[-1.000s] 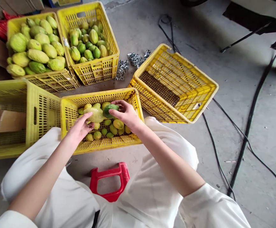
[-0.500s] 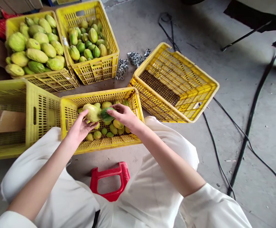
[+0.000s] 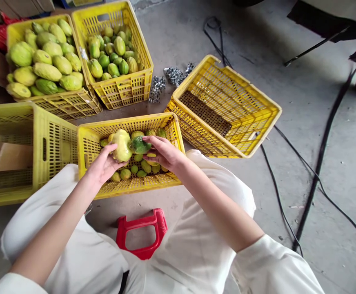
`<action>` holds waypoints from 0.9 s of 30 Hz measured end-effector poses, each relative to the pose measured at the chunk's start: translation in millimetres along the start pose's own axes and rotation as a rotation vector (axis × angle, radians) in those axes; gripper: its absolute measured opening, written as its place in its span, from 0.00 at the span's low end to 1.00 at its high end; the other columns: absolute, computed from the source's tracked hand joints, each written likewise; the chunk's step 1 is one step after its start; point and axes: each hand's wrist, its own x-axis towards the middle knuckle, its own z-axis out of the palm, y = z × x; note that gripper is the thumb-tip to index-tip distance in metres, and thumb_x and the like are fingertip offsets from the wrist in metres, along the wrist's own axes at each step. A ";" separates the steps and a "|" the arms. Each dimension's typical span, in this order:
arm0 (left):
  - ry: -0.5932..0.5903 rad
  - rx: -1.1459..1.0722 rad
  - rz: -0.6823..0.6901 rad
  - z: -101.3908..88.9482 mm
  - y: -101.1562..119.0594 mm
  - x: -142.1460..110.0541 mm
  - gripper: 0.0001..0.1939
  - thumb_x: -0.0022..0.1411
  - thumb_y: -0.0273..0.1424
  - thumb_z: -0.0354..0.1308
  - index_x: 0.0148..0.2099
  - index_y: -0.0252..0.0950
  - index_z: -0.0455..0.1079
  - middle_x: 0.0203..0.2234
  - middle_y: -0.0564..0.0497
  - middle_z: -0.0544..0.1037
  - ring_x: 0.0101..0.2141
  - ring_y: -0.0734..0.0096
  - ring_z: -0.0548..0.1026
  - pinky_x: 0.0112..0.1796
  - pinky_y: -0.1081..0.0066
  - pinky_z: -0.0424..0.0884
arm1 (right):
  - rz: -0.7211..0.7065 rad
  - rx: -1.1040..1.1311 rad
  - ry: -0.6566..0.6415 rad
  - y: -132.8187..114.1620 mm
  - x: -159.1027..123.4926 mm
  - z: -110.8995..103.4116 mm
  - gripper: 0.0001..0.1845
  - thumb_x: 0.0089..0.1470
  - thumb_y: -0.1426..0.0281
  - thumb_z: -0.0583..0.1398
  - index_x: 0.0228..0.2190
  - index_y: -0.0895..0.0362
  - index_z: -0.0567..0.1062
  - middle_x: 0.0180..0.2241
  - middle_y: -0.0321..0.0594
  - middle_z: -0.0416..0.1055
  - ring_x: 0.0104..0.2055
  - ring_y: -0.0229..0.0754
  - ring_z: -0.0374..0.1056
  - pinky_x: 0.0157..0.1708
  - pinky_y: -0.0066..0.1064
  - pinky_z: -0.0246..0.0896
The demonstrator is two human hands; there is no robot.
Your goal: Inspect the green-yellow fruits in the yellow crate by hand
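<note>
Above the middle yellow crate (image 3: 129, 121), my left hand (image 3: 103, 164) holds a large, lumpy pale yellow fruit (image 3: 123, 145), its fingers curled round the left side and underneath. A smaller dark green fruit (image 3: 139, 144) is in my right hand (image 3: 162, 153), gripped from the right with the fingers over and behind it. The two fruits are side by side and appear to touch. Below them in the crate lie several smaller green and yellow fruits (image 3: 146, 166), partly hidden by my hands.
Two yellow crates at the back left hold large yellow-green fruits (image 3: 47, 71) and smaller greener fruits (image 3: 119, 45). A tilted yellow crate (image 3: 223, 106) lies to the right. Cardboard (image 3: 12, 156) sits in the left crate. A red stool (image 3: 141, 234) is between my knees; black cables (image 3: 315, 179) cross the floor.
The pale yellow fruit has turned in my left hand and stands more upright. My right hand and the green fruit have shifted slightly right, with the fingers more spread.
</note>
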 end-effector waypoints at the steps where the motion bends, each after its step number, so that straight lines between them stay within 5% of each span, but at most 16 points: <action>1: 0.000 -0.002 0.006 0.4 0.3 0.0 0.26 0.63 0.26 0.69 0.63 0.44 0.78 0.48 0.48 0.88 0.46 0.61 0.87 0.44 0.67 0.85 | 0.013 0.012 -0.001 0.6 0.6 -0.6 0.26 0.43 0.52 0.82 0.36 0.50 0.80 0.41 0.39 0.81 0.42 0.45 0.76 0.46 0.41 0.83; 8: 0.082 0.005 -0.008 1.6 -1.6 3.9 0.16 0.67 0.27 0.69 0.56 0.39 0.81 0.45 0.42 0.90 0.49 0.54 0.88 0.43 0.66 0.87 | 0.001 0.010 -0.016 0.1 0.7 -1.0 0.27 0.43 0.50 0.82 0.36 0.49 0.79 0.44 0.41 0.82 0.44 0.47 0.78 0.48 0.45 0.85; 13: 0.024 -0.040 -0.011 -1.0 -1.6 5.9 0.16 0.65 0.29 0.70 0.55 0.41 0.79 0.45 0.45 0.90 0.45 0.58 0.88 0.44 0.65 0.88 | 0.016 0.025 -0.015 3.1 2.5 -3.3 0.26 0.43 0.53 0.83 0.34 0.49 0.78 0.42 0.41 0.82 0.43 0.48 0.78 0.48 0.48 0.86; 17: 0.017 -0.034 0.011 -5.1 -1.8 10.7 0.18 0.60 0.30 0.73 0.53 0.41 0.78 0.45 0.46 0.89 0.42 0.60 0.86 0.40 0.66 0.87 | 0.059 0.102 -0.025 4.8 6.0 -6.1 0.19 0.51 0.55 0.79 0.34 0.48 0.78 0.40 0.44 0.81 0.44 0.53 0.80 0.46 0.53 0.88; 27: -0.021 0.138 0.163 -12.2 -11.7 14.4 0.20 0.45 0.31 0.81 0.40 0.35 0.79 0.38 0.44 0.88 0.37 0.62 0.84 0.33 0.70 0.83 | 0.067 0.231 0.120 -15.8 -4.6 -1.2 0.14 0.55 0.63 0.77 0.36 0.48 0.78 0.42 0.39 0.81 0.40 0.47 0.79 0.49 0.46 0.87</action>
